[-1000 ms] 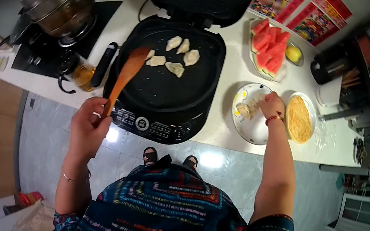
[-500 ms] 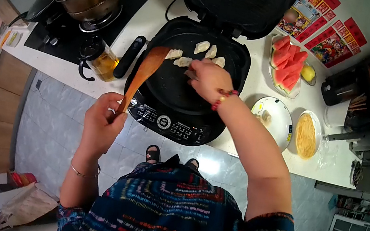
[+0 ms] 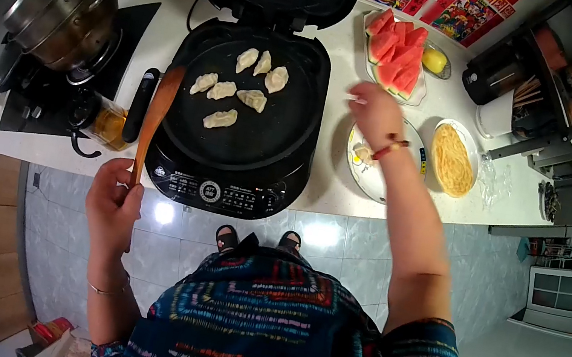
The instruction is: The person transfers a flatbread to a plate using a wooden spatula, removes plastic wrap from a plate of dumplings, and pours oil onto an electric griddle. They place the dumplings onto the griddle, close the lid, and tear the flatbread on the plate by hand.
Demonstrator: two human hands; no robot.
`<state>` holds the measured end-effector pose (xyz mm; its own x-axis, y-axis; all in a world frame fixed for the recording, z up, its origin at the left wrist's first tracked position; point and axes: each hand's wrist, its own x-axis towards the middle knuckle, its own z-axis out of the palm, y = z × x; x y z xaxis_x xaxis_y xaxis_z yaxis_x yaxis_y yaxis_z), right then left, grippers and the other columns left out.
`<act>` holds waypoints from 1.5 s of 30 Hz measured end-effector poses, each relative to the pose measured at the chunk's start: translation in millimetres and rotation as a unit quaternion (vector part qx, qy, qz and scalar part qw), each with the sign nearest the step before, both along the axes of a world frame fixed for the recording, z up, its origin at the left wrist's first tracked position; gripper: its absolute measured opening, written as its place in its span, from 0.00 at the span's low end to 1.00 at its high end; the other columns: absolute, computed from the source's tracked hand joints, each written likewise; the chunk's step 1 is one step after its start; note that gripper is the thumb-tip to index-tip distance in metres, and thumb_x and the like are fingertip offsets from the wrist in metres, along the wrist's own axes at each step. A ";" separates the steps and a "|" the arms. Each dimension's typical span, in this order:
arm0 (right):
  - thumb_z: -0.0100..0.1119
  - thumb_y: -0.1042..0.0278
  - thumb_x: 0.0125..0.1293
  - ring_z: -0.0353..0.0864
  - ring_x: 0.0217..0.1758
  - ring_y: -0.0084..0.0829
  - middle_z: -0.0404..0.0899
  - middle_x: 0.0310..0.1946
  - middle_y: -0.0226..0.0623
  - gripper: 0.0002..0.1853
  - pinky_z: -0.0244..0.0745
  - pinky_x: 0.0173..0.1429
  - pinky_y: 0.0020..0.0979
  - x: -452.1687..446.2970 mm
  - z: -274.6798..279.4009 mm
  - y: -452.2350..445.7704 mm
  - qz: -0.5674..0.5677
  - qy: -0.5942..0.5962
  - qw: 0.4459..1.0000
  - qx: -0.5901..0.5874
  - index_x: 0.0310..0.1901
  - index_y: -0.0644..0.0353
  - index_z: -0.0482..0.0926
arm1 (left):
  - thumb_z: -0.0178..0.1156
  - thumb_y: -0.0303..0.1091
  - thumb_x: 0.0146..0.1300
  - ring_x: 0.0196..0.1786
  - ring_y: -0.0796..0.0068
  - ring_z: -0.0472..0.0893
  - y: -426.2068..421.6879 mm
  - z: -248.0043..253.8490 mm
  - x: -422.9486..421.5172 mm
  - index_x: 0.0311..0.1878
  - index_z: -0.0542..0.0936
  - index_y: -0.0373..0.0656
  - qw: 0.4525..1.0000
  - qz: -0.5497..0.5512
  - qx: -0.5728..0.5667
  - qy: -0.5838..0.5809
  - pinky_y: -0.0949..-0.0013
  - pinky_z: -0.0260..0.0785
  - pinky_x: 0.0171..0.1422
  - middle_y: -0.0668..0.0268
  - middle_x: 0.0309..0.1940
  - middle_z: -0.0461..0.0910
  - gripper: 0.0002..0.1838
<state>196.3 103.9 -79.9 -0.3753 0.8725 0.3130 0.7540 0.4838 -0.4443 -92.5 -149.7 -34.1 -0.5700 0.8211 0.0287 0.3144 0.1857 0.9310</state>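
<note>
In my left hand (image 3: 115,203) is a wooden spatula (image 3: 162,105), held upright by the handle with its blade along the left rim of the electric griddle (image 3: 233,150). Several pale dumplings (image 3: 220,118) lie apart on the black cooking surface, lid raised behind. My right hand (image 3: 377,116) is in the air above the white plate (image 3: 372,187), clear of the griddle. Its fingers are bent and blurred; a pale streak shows at the fingertips, and I cannot make out what it is. A dumpling (image 3: 363,152) rests on that plate, partly beneath the hand.
Watermelon slices (image 3: 397,54) fill a dish behind the plate, with a yellow fruit (image 3: 434,60) beside it. Right of the plate is an oval dish of flat yellow food (image 3: 452,160). A glass jug (image 3: 109,124) and a steamer pot (image 3: 64,5) on a cooktop stand at left.
My right hand has moved from the griddle rightward to above the plate. More dumplings are now visible on the griddle. The spatula stays in my left hand, and the whole view has shifted.
</note>
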 end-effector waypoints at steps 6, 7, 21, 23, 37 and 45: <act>0.58 0.48 0.47 0.75 0.45 0.38 0.76 0.40 0.43 0.23 0.68 0.49 0.33 75.9 -38.4 9.3 -0.158 -0.200 0.935 -0.247 0.39 0.59 0.75 | 0.51 0.17 0.49 0.19 0.88 0.66 8.7 2.1 8.9 0.46 0.69 0.38 1.000 -0.010 -0.019 -0.006 0.85 0.57 0.19 0.69 0.26 0.69 0.18; 0.59 0.51 0.45 0.75 0.44 0.38 0.76 0.38 0.44 0.22 0.69 0.48 0.34 77.2 -44.3 8.5 -0.150 -0.198 0.939 -0.239 0.37 0.59 0.76 | 0.50 0.17 0.49 0.19 0.88 0.66 9.4 2.0 10.1 0.46 0.68 0.38 1.000 -0.023 -0.017 -0.010 0.85 0.57 0.19 0.69 0.26 0.69 0.18; 0.60 0.65 0.47 0.77 0.25 0.22 0.79 0.25 0.36 0.14 0.71 0.26 0.21 79.9 -22.6 15.0 -0.209 0.198 0.927 -0.240 0.34 0.65 0.78 | 0.51 0.15 0.49 0.20 0.89 0.66 2.4 10.6 9.0 0.45 0.69 0.37 1.000 -0.004 0.003 -0.005 0.86 0.56 0.20 0.71 0.25 0.67 0.18; 0.61 0.70 0.48 0.76 0.28 0.21 0.78 0.29 0.35 0.14 0.71 0.33 0.21 44.1 7.9 6.2 -0.077 0.201 0.956 -0.198 0.36 0.66 0.76 | 0.51 0.15 0.49 0.20 0.89 0.65 0.9 10.7 7.9 0.45 0.69 0.37 1.000 -0.006 0.009 -0.011 0.86 0.56 0.20 0.71 0.25 0.67 0.18; 0.56 0.70 0.45 0.75 0.37 0.43 0.74 0.32 0.44 0.08 0.70 0.41 0.38 -118.5 17.5 -63.8 0.299 -0.130 0.944 -0.058 0.31 0.58 0.75 | 0.51 0.15 0.48 0.19 0.87 0.68 -9.8 1.2 -2.3 0.45 0.69 0.37 1.000 0.017 -0.005 0.003 0.85 0.59 0.20 0.70 0.24 0.69 0.18; 0.59 0.67 0.45 0.76 0.36 0.39 0.77 0.30 0.40 0.12 0.70 0.42 0.34 41.5 -6.8 -3.7 -0.030 -0.121 0.988 -0.088 0.34 0.58 0.77 | 0.51 0.15 0.48 0.20 0.87 0.69 2.1 3.1 -1.3 0.45 0.68 0.36 1.000 -0.007 0.010 -0.022 0.85 0.59 0.20 0.69 0.25 0.70 0.18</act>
<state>237.8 100.2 -86.7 -0.3666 0.9283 0.0624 0.8735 0.3665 -0.3204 -93.8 -147.6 -31.1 -0.5600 0.8282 0.0203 0.2760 0.1634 0.9472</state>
